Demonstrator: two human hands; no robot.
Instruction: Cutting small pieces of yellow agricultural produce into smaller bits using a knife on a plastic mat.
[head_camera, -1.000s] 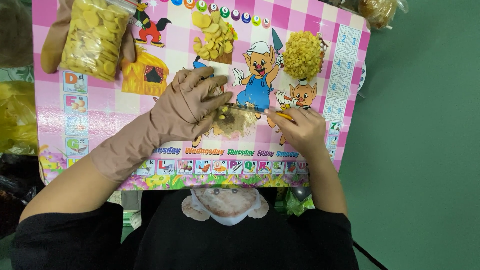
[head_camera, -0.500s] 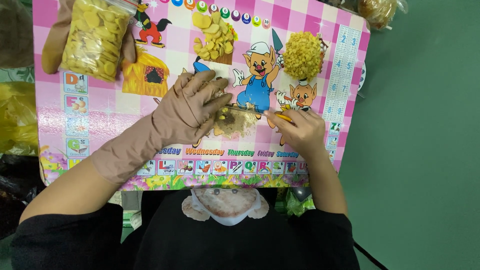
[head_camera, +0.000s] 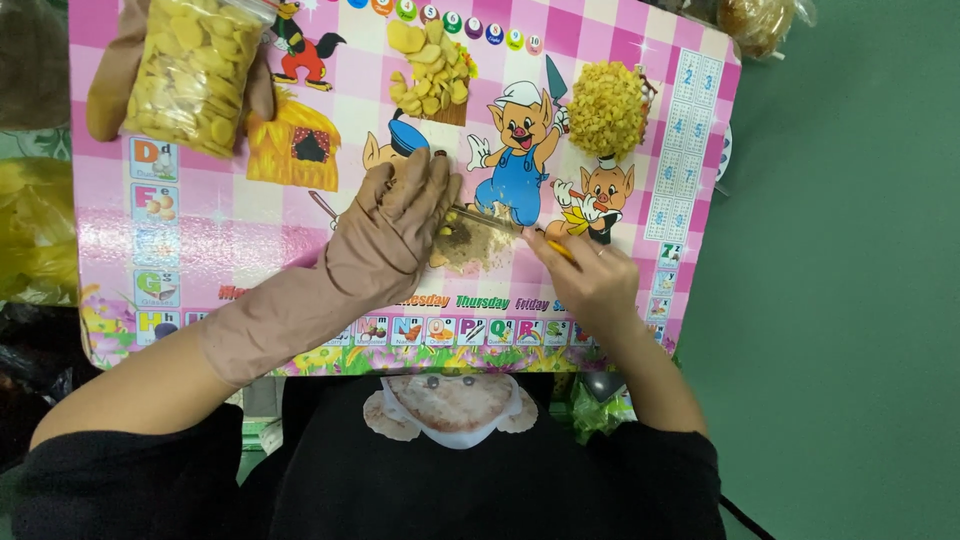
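My left hand (head_camera: 395, 230), in a long tan glove, presses its fingertips on a small yellow piece (head_camera: 446, 222) lying on the pink chequered cartoon table (head_camera: 230, 220). My bare right hand (head_camera: 590, 280) grips a small knife (head_camera: 490, 220) with a yellow handle. The thin blade points left and meets the piece under my left fingertips. Brownish crumbs and peelings (head_camera: 468, 248) lie on the table just below the blade.
A clear bag of round yellow slices (head_camera: 195, 70) lies at the table's top left on a second tan glove. A heap of pale yellow slices (head_camera: 430, 75) and a mound of small yellow bits (head_camera: 605, 108) sit further back. The green floor (head_camera: 850, 300) lies to the right.
Both hands stay at the same spot on the table, with the blade still against the piece. Only slight shifts of the left fingers show.
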